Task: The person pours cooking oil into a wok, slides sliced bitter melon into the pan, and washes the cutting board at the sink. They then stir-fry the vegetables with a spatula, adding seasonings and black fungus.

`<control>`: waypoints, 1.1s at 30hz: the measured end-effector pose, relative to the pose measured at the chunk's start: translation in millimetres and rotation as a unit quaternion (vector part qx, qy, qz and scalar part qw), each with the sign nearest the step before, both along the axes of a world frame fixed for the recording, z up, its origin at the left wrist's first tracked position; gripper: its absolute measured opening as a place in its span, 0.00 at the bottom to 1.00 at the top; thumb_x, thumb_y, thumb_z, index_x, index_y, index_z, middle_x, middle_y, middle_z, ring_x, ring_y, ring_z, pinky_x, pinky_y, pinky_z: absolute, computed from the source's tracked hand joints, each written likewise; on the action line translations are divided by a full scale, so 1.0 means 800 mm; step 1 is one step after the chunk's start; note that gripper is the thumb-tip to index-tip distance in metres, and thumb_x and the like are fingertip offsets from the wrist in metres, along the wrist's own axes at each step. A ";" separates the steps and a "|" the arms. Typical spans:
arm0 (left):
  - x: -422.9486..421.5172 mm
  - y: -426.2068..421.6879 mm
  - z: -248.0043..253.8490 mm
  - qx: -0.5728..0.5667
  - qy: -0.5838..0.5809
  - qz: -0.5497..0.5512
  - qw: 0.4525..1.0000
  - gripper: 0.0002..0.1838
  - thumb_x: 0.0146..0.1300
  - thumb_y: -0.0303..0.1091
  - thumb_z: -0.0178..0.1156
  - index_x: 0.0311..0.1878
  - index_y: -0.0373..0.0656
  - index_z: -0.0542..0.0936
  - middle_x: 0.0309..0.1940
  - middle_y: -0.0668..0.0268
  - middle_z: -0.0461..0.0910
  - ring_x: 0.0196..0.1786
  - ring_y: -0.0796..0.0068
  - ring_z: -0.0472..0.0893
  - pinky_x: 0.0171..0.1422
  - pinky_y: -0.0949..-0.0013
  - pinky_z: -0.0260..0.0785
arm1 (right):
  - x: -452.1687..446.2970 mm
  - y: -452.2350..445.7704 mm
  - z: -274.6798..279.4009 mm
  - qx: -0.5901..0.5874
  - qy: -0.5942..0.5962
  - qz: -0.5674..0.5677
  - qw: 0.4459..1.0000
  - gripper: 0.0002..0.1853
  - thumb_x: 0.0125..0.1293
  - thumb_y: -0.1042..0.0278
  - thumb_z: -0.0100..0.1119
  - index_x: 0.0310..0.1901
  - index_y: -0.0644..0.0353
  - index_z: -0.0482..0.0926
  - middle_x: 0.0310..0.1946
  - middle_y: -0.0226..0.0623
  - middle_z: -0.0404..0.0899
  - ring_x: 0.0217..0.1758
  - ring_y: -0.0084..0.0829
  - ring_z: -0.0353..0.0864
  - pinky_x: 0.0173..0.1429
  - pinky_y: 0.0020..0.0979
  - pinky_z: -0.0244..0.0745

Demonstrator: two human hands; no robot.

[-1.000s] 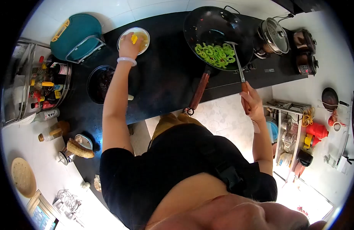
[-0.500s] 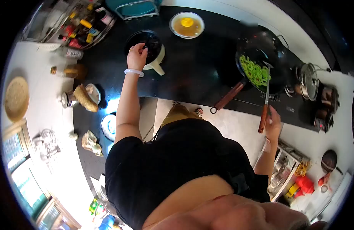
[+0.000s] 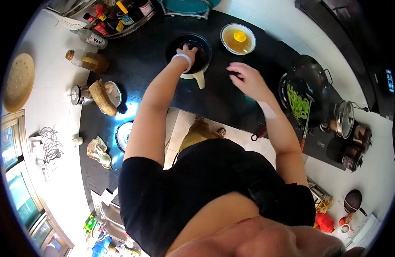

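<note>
My left hand (image 3: 188, 53), a pale bracelet (image 3: 183, 61) on its wrist, reaches down into a dark-lined pot (image 3: 172, 49) with a cream handle (image 3: 200, 79). Its visible fingers are spread; the fingertips and the dark contents are hard to make out. My right hand (image 3: 248, 81) hovers over the black counter between this pot and the wok, open, thumb apart from the bent fingers. Sliced green vegetables (image 3: 298, 103) lie in the wok (image 3: 311, 70), where a spatula (image 3: 309, 111) rests. A bowl (image 3: 238, 39) with clear liquid and something yellow stands behind my hands.
Seasoning bottles (image 3: 120, 21) fill a rack at the back left, with an amber bottle (image 3: 88, 61) nearby. A loofah-like roll (image 3: 102, 98) lies on the left counter. The wok's handle (image 3: 260, 132) juts over the front edge. A glass lid (image 3: 345, 120) stands at right.
My right hand has left the spatula handle and moved left over the counter. My left hand has gone from a pinch above the pot to reaching in with fingers spread. The view has shifted.
</note>
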State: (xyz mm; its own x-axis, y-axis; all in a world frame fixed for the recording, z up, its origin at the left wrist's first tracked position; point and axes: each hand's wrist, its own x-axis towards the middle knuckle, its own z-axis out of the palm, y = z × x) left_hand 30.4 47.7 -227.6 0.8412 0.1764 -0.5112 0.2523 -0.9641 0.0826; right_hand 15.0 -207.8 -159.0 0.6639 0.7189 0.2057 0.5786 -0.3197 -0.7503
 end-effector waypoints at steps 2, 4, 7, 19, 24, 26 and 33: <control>0.010 0.021 -0.041 -0.083 -0.062 0.041 0.994 0.28 0.56 0.22 0.50 0.62 0.51 0.63 0.60 0.51 0.62 0.58 0.54 0.69 0.59 0.58 0.65 | 0.020 0.063 -0.015 0.009 0.045 0.034 0.998 0.12 0.53 0.72 0.57 0.41 0.61 0.76 0.41 0.45 0.76 0.41 0.40 0.78 0.45 0.33 0.73; 0.009 0.024 -0.016 -0.085 -0.090 -0.026 0.992 0.27 0.54 0.24 0.54 0.60 0.44 0.65 0.51 0.49 0.72 0.54 0.53 0.73 0.56 0.60 0.68 | 0.039 0.108 -0.037 -0.006 0.009 0.041 0.999 0.13 0.51 0.71 0.58 0.41 0.62 0.76 0.40 0.45 0.76 0.39 0.40 0.78 0.44 0.33 0.73; -0.003 0.040 0.020 -0.178 -0.152 0.003 0.972 0.34 0.45 0.30 0.66 0.59 0.41 0.65 0.47 0.47 0.74 0.51 0.54 0.74 0.53 0.61 0.69 | 0.060 0.148 -0.051 -0.080 -0.055 0.008 0.995 0.17 0.49 0.68 0.59 0.43 0.64 0.75 0.42 0.48 0.76 0.44 0.43 0.76 0.49 0.36 0.72; -0.018 0.044 -0.003 0.007 -0.049 -0.055 0.997 0.24 0.49 0.27 0.59 0.51 0.35 0.68 0.55 0.47 0.65 0.54 0.50 0.72 0.53 0.61 0.70 | 0.080 0.232 -0.135 -0.387 0.012 0.008 0.922 0.20 0.64 0.67 0.34 0.57 0.63 0.63 0.57 0.61 0.61 0.55 0.52 0.69 0.56 0.40 0.67; 0.006 0.064 0.001 -0.130 -0.055 -0.024 0.990 0.20 0.50 0.27 0.57 0.48 0.35 0.71 0.53 0.47 0.69 0.50 0.51 0.75 0.54 0.62 0.69 | 0.100 0.231 -0.108 -0.294 -0.020 0.059 0.954 0.16 0.55 0.74 0.45 0.46 0.64 0.73 0.44 0.55 0.74 0.51 0.48 0.73 0.54 0.39 0.68; -0.002 0.074 0.022 -0.151 -0.067 -0.056 0.985 0.25 0.47 0.27 0.57 0.52 0.33 0.69 0.54 0.47 0.68 0.54 0.52 0.71 0.59 0.63 0.65 | 0.104 0.227 -0.067 -0.325 -0.010 0.132 0.936 0.23 0.49 0.76 0.50 0.52 0.64 0.71 0.45 0.52 0.74 0.51 0.47 0.73 0.54 0.38 0.68; 0.005 0.082 0.015 -0.243 -0.095 0.093 0.961 0.33 0.52 0.38 0.54 0.59 0.29 0.62 0.54 0.42 0.68 0.59 0.50 0.67 0.64 0.64 0.58 | 0.132 0.240 -0.076 -0.301 0.104 0.019 0.948 0.21 0.53 0.66 0.50 0.50 0.64 0.73 0.50 0.51 0.72 0.54 0.45 0.70 0.57 0.35 0.65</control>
